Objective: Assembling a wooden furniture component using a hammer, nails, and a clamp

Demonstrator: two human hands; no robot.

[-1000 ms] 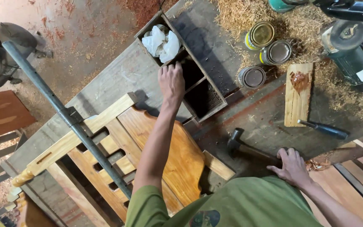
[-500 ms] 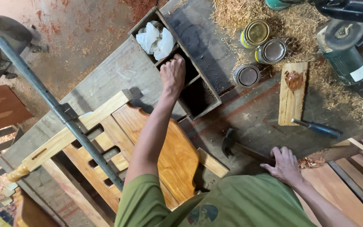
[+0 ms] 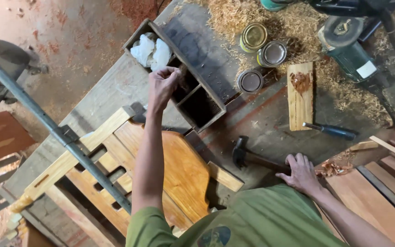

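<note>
My left hand [image 3: 163,84] reaches out over a dark wooden divided box [image 3: 193,68], its fingers pinched together at the edge of a middle compartment; whether they hold anything is hidden. White rags [image 3: 152,50] fill the box's far compartment. My right hand [image 3: 302,173] lies over the end of the handle of a hammer [image 3: 239,153] that rests on the bench. Under my left arm lies an orange varnished wooden frame [image 3: 184,169] with slats.
A grey metal bar clamp [image 3: 69,142] crosses the frame. Three round tins [image 3: 253,36] stand in sawdust at the back. A short board [image 3: 300,96], a dark-handled tool [image 3: 332,131] and a green power tool [image 3: 348,50] lie to the right. Planks [image 3: 380,192] sit at bottom right.
My left hand has drawn back slightly from the box and closed from flat into a pinch. My right hand has stayed on the hammer handle.
</note>
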